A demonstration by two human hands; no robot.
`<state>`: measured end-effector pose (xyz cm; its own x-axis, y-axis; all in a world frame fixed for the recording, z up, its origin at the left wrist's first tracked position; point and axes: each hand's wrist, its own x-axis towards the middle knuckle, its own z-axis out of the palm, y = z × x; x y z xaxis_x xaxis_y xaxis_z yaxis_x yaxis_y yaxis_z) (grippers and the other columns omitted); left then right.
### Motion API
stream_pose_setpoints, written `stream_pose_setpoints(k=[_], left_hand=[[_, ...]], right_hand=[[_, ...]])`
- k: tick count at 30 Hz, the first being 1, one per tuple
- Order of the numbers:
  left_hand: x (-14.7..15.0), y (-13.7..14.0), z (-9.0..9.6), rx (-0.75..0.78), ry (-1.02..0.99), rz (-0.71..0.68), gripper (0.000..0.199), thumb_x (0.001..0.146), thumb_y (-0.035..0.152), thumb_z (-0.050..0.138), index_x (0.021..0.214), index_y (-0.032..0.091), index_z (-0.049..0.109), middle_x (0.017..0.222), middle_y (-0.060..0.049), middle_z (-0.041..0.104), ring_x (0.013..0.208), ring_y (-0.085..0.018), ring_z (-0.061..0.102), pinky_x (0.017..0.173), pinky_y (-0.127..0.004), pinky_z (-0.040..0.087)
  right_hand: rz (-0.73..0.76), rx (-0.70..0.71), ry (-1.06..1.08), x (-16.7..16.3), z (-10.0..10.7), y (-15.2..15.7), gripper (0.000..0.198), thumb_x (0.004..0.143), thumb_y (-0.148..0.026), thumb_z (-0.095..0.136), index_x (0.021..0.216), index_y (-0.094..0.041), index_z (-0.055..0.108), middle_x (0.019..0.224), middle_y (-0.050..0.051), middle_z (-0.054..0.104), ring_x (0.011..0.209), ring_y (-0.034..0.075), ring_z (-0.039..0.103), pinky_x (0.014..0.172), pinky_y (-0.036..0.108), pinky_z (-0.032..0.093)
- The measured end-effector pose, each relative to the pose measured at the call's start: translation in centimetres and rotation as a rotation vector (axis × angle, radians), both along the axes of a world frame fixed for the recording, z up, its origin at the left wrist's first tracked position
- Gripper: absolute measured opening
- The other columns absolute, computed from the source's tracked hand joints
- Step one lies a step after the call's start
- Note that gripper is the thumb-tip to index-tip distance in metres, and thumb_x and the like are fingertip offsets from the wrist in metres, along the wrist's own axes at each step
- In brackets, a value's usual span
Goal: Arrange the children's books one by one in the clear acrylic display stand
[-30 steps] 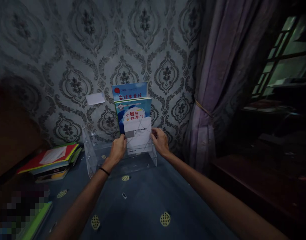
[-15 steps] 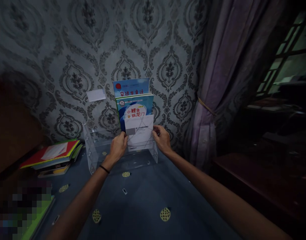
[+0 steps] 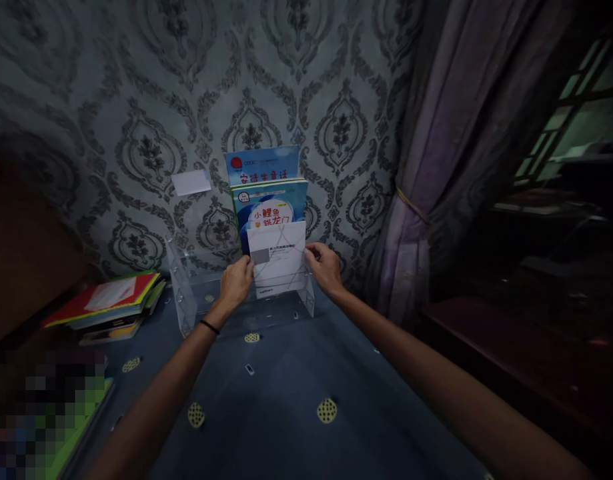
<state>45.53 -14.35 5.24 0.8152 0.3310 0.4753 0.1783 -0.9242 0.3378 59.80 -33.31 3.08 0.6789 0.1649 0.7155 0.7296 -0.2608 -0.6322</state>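
Observation:
A white booklet (image 3: 281, 270) stands upright in the clear acrylic rack (image 3: 181, 293), toward its right end. My left hand (image 3: 237, 280) pinches the booklet's left edge, and my right hand (image 3: 326, 268) grips its right edge between thumb and fingers. Right behind it stands a blue book with red lettering (image 3: 276, 200), its lower part hidden by the booklet. A taller light-blue book (image 3: 263, 163) rises at the back against the wall. The rack's left part holds no books.
To the left lies a stack of books with a red cover (image 3: 106, 297) on top. A green-edged item (image 3: 81, 433), partly pixelated, is at the lower left. Patterned dark cloth (image 3: 286, 427) covers the table. A tied purple curtain (image 3: 411, 200) hangs at the right.
The view has tilted slightly down, so everything appears a little higher. Both hands keep their hold on the white booklet, which has barely moved in the rack.

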Motion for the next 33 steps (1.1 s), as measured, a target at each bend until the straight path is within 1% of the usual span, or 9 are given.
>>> stream_pose_setpoints(k=[6,15,23,28,33], left_hand=[[-0.2,-0.1,0.2,0.011,0.026,0.005,0.023,0.102,0.028,0.041,0.094,0.024,0.061,0.089,-0.005,0.073,0.089,-0.022,0.068,0.072,-0.027,0.04],[-0.7,-0.4,-0.1,0.022,0.052,0.003,0.024,0.103,0.035,0.041,0.095,0.023,0.06,0.095,-0.009,0.074,0.093,-0.026,0.068,0.07,-0.029,0.041],[-1.4,-0.5,-0.2,-0.001,0.038,-0.019,0.019,0.102,0.033,0.044,0.1,0.023,0.06,0.098,-0.008,0.074,0.093,-0.025,0.069,0.072,-0.029,0.043],[-2.5,-0.7,-0.5,0.0,0.004,-0.044,0.015,0.101,0.03,0.046,0.102,0.024,0.06,0.101,-0.006,0.073,0.097,-0.023,0.068,0.078,-0.029,0.045],[-4.5,-1.0,-0.7,0.004,-0.011,-0.037,0.012,0.1,0.026,0.048,0.103,0.021,0.058,0.105,-0.008,0.07,0.104,-0.024,0.062,0.087,-0.033,0.045]], right_hand=[[0.01,-0.023,0.028,-0.1,-0.5,-0.3,0.02,0.081,-0.032,0.051,0.08,-0.02,0.067,0.078,0.004,0.069,0.073,0.021,0.061,0.07,0.033,0.048],[0.018,-0.013,0.024,-0.2,-1.0,-0.7,0.023,0.082,-0.034,0.052,0.085,-0.02,0.069,0.083,0.006,0.072,0.077,0.023,0.064,0.073,0.035,0.05],[0.031,-0.012,0.036,-0.2,-1.7,-1.1,0.026,0.082,-0.035,0.052,0.092,-0.018,0.07,0.088,0.009,0.074,0.08,0.024,0.066,0.076,0.038,0.051],[0.04,-0.002,0.042,-0.5,-2.1,-1.2,0.027,0.083,-0.036,0.053,0.093,-0.018,0.07,0.09,0.01,0.074,0.08,0.025,0.066,0.076,0.039,0.052],[0.047,0.002,0.059,-0.6,-3.0,-1.3,0.028,0.084,-0.04,0.053,0.094,-0.018,0.069,0.084,0.009,0.072,0.075,0.024,0.064,0.072,0.038,0.052]])
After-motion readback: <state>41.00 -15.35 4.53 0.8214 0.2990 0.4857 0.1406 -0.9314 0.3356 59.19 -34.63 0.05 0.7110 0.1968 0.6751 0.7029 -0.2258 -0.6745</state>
